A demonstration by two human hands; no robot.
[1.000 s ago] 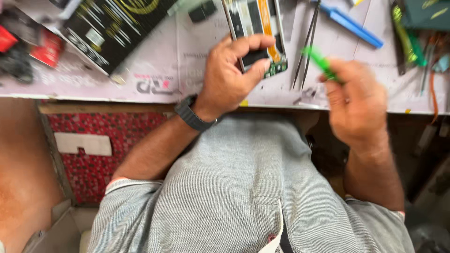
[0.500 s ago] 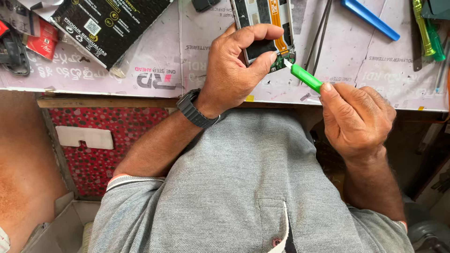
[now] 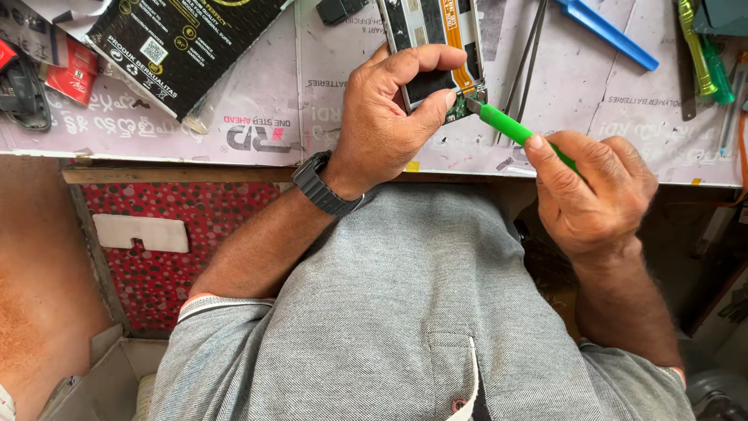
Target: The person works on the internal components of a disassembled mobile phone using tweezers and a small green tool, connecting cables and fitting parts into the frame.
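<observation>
Bench (image 3: 234, 148) was cluttered; your left hand (image 3: 389, 117) pinched the opened phone (image 3: 436, 31) at its edge, right hand (image 3: 592, 195) fisted the green tool (image 3: 506, 125) on its board — a slip could've gouged components.

On your bench lie a black box (image 3: 183, 47) at the far left, metal tweezers (image 3: 523, 66) just right of centre, a blue pry tool (image 3: 606, 33), and green-handled screwdrivers (image 3: 705, 54) near the right edge
</observation>
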